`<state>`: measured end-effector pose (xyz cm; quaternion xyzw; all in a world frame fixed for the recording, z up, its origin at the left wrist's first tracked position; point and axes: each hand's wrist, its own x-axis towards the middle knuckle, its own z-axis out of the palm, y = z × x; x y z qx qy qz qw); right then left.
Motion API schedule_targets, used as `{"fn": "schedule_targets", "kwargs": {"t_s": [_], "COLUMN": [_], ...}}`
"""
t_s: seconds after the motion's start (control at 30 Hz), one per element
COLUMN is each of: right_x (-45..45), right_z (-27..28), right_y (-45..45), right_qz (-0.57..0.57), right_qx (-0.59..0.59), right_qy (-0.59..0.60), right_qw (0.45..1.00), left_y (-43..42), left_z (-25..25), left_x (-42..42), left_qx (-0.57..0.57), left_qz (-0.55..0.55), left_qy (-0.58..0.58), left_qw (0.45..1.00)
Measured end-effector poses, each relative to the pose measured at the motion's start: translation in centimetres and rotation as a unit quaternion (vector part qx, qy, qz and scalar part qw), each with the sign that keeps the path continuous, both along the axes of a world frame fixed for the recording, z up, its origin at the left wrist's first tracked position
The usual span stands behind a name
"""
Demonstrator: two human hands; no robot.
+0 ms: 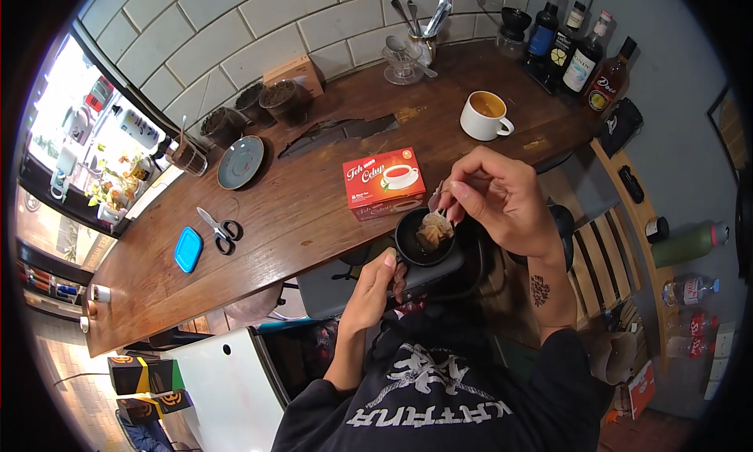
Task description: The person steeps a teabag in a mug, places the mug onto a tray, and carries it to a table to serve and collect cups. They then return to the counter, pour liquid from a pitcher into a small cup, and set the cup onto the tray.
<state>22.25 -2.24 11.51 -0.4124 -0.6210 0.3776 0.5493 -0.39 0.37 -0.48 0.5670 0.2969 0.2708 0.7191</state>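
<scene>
My left hand (379, 277) grips a dark cup (404, 244) by its side, close to my body at the table's front edge. Over the cup, my right hand (498, 201) pinches a wet tea bag (434, 231), which hangs at the cup's mouth; whether it touches the inside I cannot tell. Just behind the cup stands a red tea box (383, 181) with a picture of a teacup on it. Farther back on the right is a white mug (485, 116) with a yellow inside.
Scissors (221, 231) and a blue lid-like item (188, 250) lie at left, near a round plate (241, 162). Dark-filled glasses (284, 103) stand along the wall. Several bottles (580, 56) occupy the back right corner, beyond a glass dripper (401, 64). A slatted chair (604, 256) is at right.
</scene>
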Motion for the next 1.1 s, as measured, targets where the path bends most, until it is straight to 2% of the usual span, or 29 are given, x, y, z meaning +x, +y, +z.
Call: {"fn": "schedule_targets", "kwargs": {"t_s": [0.17,1.1], "right_x": [0.7,0.8], "right_z": [0.1,0.7], "right_y": [0.1,0.3], "right_qz": [-0.03,-0.048], "right_qx": [0.033,0.041], "right_qy": [0.003,-0.001], "right_qw": [0.999,0.998], "left_y": [0.0,-0.3], "left_z": [-0.6,0.1], "left_x": [-0.4,0.1], "left_qx": [0.008,0.009], "left_qz": [-0.002,0.009], "left_qy": [0.004,-0.004], "left_qw": [1.0,1.0]}}
